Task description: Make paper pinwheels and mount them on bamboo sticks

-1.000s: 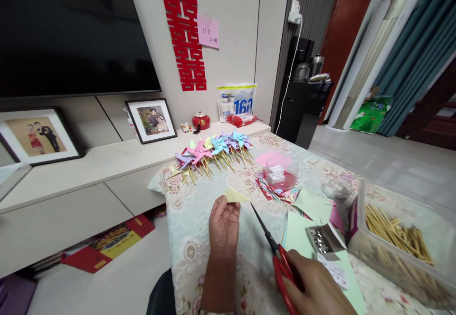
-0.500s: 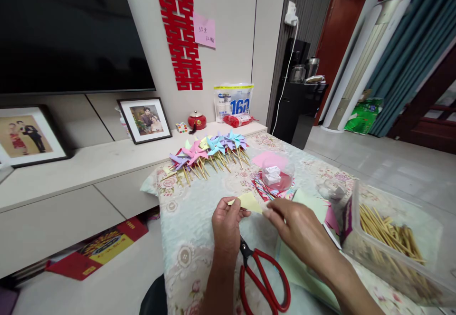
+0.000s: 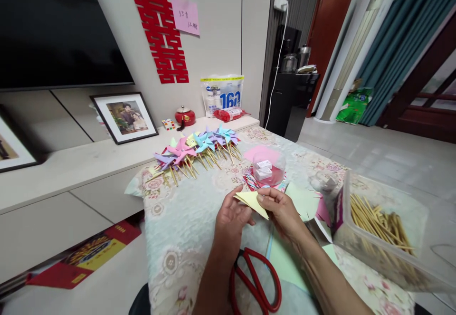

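A folded yellow paper piece [image 3: 252, 201] is held above the table between both hands. My left hand [image 3: 232, 222] pinches its left part with closed fingers. My right hand [image 3: 281, 210] pinches its right edge. Red-handled scissors [image 3: 254, 279] lie on the floral tablecloth [image 3: 185, 229] just below my wrists, untouched. A row of finished paper pinwheels on sticks [image 3: 194, 149] lies at the table's far edge.
A clear plastic box of wooden sticks [image 3: 377, 229] stands at the right. A round clear container [image 3: 267, 168] sits on coloured paper sheets [image 3: 302, 200] behind my hands. A TV cabinet with framed photos [image 3: 123, 115] runs along the left.
My right hand laid the scissors down on the table and came up to take the yellow paper with my left hand. The view has shifted to the right.
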Available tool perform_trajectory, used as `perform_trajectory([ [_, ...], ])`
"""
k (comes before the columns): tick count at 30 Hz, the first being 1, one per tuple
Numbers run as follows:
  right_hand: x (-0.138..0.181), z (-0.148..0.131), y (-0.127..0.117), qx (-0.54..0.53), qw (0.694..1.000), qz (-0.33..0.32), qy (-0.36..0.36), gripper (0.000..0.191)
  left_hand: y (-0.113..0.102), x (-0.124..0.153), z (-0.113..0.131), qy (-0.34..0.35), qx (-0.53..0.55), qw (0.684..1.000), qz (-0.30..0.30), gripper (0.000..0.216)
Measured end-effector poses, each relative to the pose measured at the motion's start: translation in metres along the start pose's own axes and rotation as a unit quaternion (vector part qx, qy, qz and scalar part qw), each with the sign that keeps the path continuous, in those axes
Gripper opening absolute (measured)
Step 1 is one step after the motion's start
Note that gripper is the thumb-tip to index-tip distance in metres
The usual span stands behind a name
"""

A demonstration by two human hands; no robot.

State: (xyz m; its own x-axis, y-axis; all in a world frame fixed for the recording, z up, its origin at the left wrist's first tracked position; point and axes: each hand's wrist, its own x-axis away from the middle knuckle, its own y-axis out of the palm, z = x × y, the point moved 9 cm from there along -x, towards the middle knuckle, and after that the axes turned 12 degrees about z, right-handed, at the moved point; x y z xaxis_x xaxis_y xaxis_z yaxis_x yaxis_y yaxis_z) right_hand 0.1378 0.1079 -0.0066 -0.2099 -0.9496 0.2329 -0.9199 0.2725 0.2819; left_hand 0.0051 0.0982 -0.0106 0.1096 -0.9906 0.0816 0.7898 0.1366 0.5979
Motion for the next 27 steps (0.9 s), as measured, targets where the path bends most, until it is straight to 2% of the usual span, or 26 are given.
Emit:
perform_trajectory([
  [7, 0.008, 0.003, 0.015, -0.009, 0.998, -0.063, 0.014, 0.040, -0.001, 0.001, -0.002, 0.004, -0.014, 1.000, 0.008, 0.048],
  [13, 0.010, -0.003, 0.018, 0.057, 0.991, -0.109, -0.048, 0.029, -0.009, -0.004, -0.001, -0.003, -0.037, 0.999, 0.039, 0.050],
  [17, 0.009, 0.000, 0.020, 0.085, 0.988, -0.116, -0.060, 0.033, -0.015, -0.006, -0.003, -0.002, -0.042, 0.997, 0.064, 0.047],
  [21, 0.006, 0.004, 0.014, 0.080, 0.993, -0.078, -0.040, 0.053, -0.016, -0.006, -0.003, 0.000, -0.041, 0.997, 0.068, 0.042],
  [23, 0.005, 0.001, 0.012, 0.093, 0.992, -0.063, -0.057, 0.060, -0.015, -0.006, -0.001, 0.003, -0.039, 0.997, 0.068, 0.041],
  [27, 0.009, -0.011, 0.013, 0.153, 0.977, -0.068, -0.129, 0.059, -0.018, -0.006, 0.001, 0.010, -0.044, 0.995, 0.089, 0.036],
])
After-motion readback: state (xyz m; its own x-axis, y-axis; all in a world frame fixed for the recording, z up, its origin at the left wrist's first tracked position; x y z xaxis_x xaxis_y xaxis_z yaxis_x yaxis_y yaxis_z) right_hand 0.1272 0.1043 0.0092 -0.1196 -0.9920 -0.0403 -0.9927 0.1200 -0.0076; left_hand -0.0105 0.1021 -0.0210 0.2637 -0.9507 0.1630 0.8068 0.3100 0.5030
